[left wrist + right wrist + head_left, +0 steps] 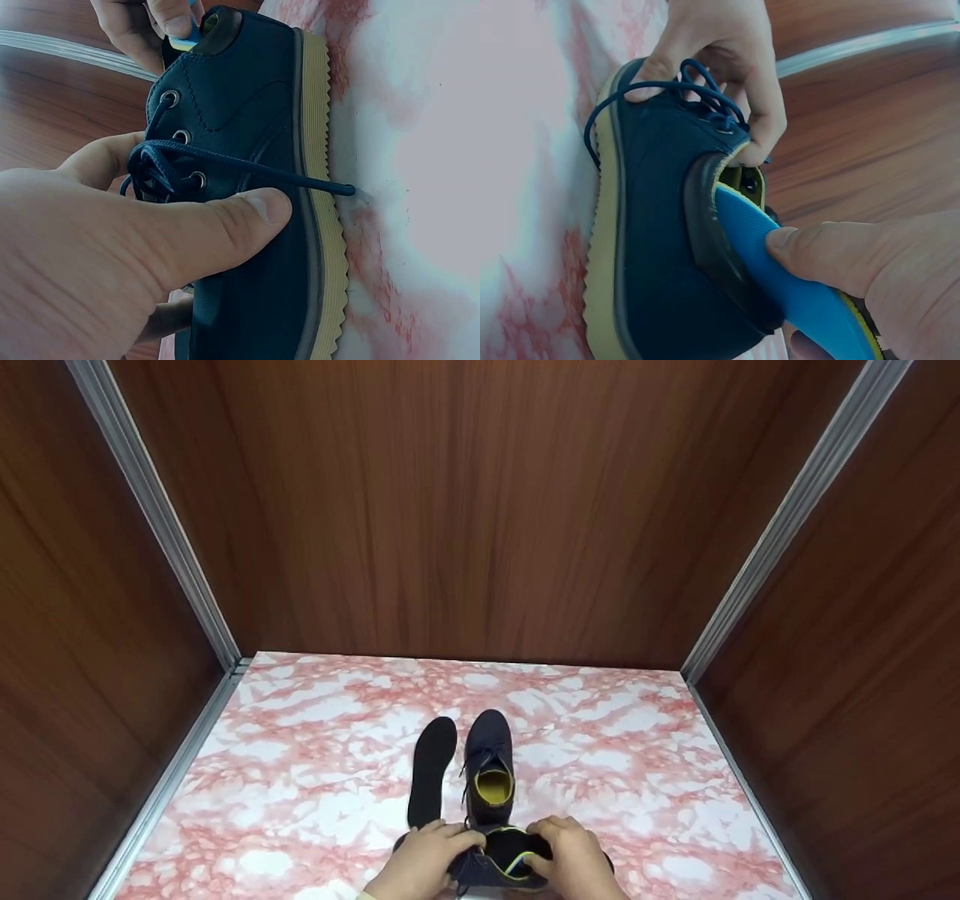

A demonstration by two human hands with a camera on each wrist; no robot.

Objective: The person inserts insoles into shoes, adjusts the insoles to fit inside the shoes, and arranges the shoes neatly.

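Note:
A dark navy lace-up shoe (656, 225) with a pale ridged sole lies crosswise near the front in the head view, toe to the left. My left hand (431, 855) grips it over the laces, the thumb along one side in the left wrist view. My right hand (574, 855) pinches an insole (754, 240) with a blue face and yellow edge at the shoe's heel opening. The insole's front part is inside the shoe and hidden; its rear sticks out past the heel. A loose lace (262, 172) hangs across the shoe's side.
Just beyond my hands stands the matching navy shoe (489, 735), toe pointing away, its lining yellow. A black insole (433, 769) lies flat to its left. The red-and-white marbled surface (300, 780) is bounded by brown wood-grain panels (465, 510) with metal edge strips.

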